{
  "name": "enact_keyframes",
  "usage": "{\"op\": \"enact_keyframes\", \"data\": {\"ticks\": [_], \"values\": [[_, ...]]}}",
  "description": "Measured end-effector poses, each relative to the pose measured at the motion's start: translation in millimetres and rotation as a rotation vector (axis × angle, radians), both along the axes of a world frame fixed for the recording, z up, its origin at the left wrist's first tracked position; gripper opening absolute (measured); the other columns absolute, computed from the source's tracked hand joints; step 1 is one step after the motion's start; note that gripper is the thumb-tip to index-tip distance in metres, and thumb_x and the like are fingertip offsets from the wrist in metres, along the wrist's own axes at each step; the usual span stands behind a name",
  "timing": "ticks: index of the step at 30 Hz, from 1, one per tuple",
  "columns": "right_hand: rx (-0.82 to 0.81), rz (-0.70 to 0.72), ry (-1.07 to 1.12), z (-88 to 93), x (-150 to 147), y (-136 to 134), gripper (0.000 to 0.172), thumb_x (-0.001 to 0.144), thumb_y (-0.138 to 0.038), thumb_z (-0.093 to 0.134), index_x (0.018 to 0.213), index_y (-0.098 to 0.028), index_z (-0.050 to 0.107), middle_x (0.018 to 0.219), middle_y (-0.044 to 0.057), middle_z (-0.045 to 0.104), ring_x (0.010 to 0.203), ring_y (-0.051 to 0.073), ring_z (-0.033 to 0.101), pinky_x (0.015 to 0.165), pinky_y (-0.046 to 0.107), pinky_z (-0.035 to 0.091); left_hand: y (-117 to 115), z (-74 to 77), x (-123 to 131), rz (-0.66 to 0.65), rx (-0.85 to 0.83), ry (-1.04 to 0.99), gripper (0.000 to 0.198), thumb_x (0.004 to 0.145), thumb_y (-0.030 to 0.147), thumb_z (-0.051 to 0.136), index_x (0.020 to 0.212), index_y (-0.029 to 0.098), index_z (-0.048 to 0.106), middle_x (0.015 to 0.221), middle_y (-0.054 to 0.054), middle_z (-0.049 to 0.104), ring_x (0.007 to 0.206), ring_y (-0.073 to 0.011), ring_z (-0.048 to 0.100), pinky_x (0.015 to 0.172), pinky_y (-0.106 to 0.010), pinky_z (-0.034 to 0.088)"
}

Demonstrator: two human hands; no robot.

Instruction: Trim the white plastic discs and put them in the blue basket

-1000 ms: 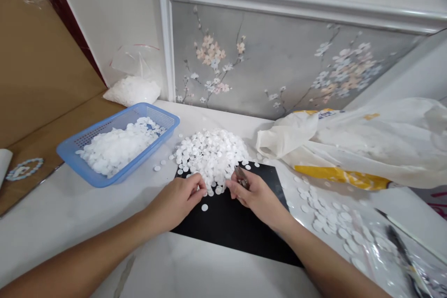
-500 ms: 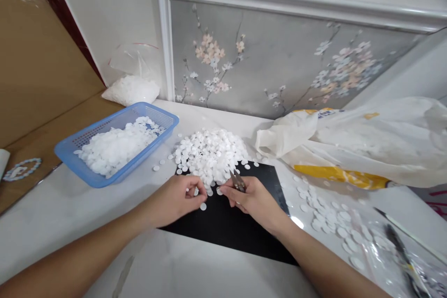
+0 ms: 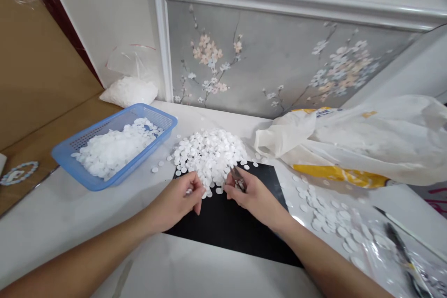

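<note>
A heap of small round white discs (image 3: 211,151) lies at the back of a black mat (image 3: 230,228). At the heap's front left edge my left hand (image 3: 185,198) is closed, thumb against the fingers, with a bit of white disc showing inside the curl. My right hand (image 3: 249,193) is closed around small metal snips (image 3: 238,178), whose pointed blades stick up towards the heap. Its thumb and fingertips are pinched at the front right of the heap; whether a disc is between them I cannot make out. One loose disc (image 3: 219,191) lies between the hands.
A blue basket (image 3: 139,163) with many white discs stands at the left, before a zip bag (image 3: 131,91) of white pieces. A white and yellow plastic bag (image 3: 349,149) lies at the right. More discs (image 3: 324,214), a clear bag (image 3: 375,251) and a black-handled tool (image 3: 398,242) lie nearer.
The single disc by my left thumb is no longer seen on the mat, and the left fingers have drawn in. My right hand has shifted slightly up to the heap's edge.
</note>
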State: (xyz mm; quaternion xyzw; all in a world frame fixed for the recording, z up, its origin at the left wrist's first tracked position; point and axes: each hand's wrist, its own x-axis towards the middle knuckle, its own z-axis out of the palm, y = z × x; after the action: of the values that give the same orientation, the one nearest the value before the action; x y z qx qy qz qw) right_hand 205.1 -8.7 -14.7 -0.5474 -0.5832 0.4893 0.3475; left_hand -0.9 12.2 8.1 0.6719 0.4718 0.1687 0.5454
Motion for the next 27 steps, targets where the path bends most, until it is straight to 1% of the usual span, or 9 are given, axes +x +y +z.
{"op": "enact_keyframes", "data": {"ticks": [3, 7, 10, 14, 17, 20, 22, 24, 27], "values": [[0.25, 0.106, -0.329, -4.7, -2.1, -2.7, 0.005, 0.084, -0.021, 0.054, 0.085, -0.02, 0.059, 0.075, 0.0, 0.061, 0.066, 0.014, 0.055, 0.063, 0.026, 0.041, 1.8, 0.8, 0.2, 0.089, -0.29, -0.216, 0.021, 0.084, 0.036, 0.049, 0.074, 0.02, 0.039, 0.063, 0.001, 0.062, 0.047, -0.0066, 0.037, 0.045, -0.02, 0.023], [0.423, 0.163, -0.513, -10.7, -6.5, -3.5, 0.012, 0.087, -0.018, 0.049, 0.081, -0.019, 0.059, 0.08, 0.005, 0.062, 0.067, 0.016, 0.058, 0.063, 0.028, 0.043, 3.6, -1.2, 0.3, 0.141, -0.39, -0.265, 0.011, 0.078, 0.025, 0.055, 0.082, 0.019, 0.047, 0.067, -0.002, 0.067, 0.048, -0.0058, 0.04, 0.046, -0.018, 0.024], [0.354, 0.067, -0.437, -8.1, -9.1, -2.8, 0.015, 0.086, -0.021, 0.052, 0.072, -0.019, 0.057, 0.071, 0.002, 0.06, 0.062, 0.015, 0.055, 0.059, 0.026, 0.041, 2.6, -1.6, 0.9, 0.142, -0.392, -0.258, 0.012, 0.079, 0.027, 0.053, 0.084, 0.016, 0.056, 0.07, -0.004, 0.068, 0.05, -0.0059, 0.045, 0.048, -0.018, 0.029], [0.044, -0.075, -0.119, -1.6, -9.2, -2.2, 0.021, 0.083, -0.035, 0.057, 0.07, -0.018, 0.055, 0.06, -0.002, 0.055, 0.048, 0.01, 0.042, 0.047, 0.024, 0.034, 0.4, 0.2, 3.0, 0.162, -0.384, -0.264, 0.028, 0.082, 0.04, 0.05, 0.073, 0.014, 0.056, 0.066, -0.005, 0.066, 0.048, -0.007, 0.047, 0.041, -0.018, 0.02], [-0.143, -0.079, 0.165, -0.7, -6.3, -1.4, 0.027, 0.082, -0.044, 0.056, 0.075, -0.019, 0.05, 0.061, -0.002, 0.056, 0.045, 0.007, 0.034, 0.04, 0.021, 0.023, 0.1, -0.5, 4.0, 0.162, -0.377, -0.274, 0.034, 0.083, 0.046, 0.049, 0.073, 0.014, 0.057, 0.065, -0.006, 0.065, 0.046, -0.0075, 0.047, 0.039, -0.019, 0.018], [-0.225, -0.058, 0.329, -0.5, -0.9, 0.2, 0.028, 0.079, -0.044, 0.059, 0.075, -0.019, 0.046, 0.067, 0.0, 0.058, 0.048, 0.007, 0.035, 0.04, 0.019, 0.018, 0.5, -2.1, 3.8, 0.163, -0.38, -0.268, 0.037, 0.082, 0.049, 0.049, 0.075, 0.014, 0.057, 0.067, -0.006, 0.066, 0.047, -0.0078, 0.048, 0.039, -0.019, 0.017], [-0.207, -0.055, 0.313, 0.6, 2.8, 1.1, 0.024, 0.077, -0.038, 0.061, 0.075, -0.02, 0.045, 0.066, -0.002, 0.057, 0.049, 0.007, 0.035, 0.041, 0.02, 0.019, 0.9, -2.1, 3.1, 0.154, -0.374, -0.255, 0.037, 0.081, 0.051, 0.052, 0.074, 0.015, 0.056, 0.069, -0.005, 0.065, 0.049, -0.0078, 0.048, 0.04, -0.019, 0.017], [-0.107, -0.048, 0.164, 2.3, 5.2, 1.2, 0.017, 0.076, -0.032, 0.06, 0.076, -0.02, 0.049, 0.065, -0.003, 0.054, 0.051, 0.008, 0.037, 0.044, 0.021, 0.025, 1.7, -1.2, 2.1, 0.154, -0.349, -0.235, 0.038, 0.08, 0.051, 0.055, 0.068, 0.015, 0.052, 0.065, -0.001, 0.06, 0.049, -0.007, 0.045, 0.042, -0.019, 0.019], [0.066, 0.016, -0.133, 4.3, 4.0, -1.0, 0.013, 0.077, -0.03, 0.058, 0.072, -0.019, 0.054, 0.065, -0.003, 0.053, 0.057, 0.01, 0.041, 0.052, 0.023, 0.033, 3.8, 0.3, 0.4, 0.169, -0.246, -0.205, 0.045, 0.083, 0.055, 0.049, 0.059, 0.018, 0.04, 0.053, 0.006, 0.04, 0.044, -0.0056, 0.032, 0.044, -0.021, 0.02]]}}
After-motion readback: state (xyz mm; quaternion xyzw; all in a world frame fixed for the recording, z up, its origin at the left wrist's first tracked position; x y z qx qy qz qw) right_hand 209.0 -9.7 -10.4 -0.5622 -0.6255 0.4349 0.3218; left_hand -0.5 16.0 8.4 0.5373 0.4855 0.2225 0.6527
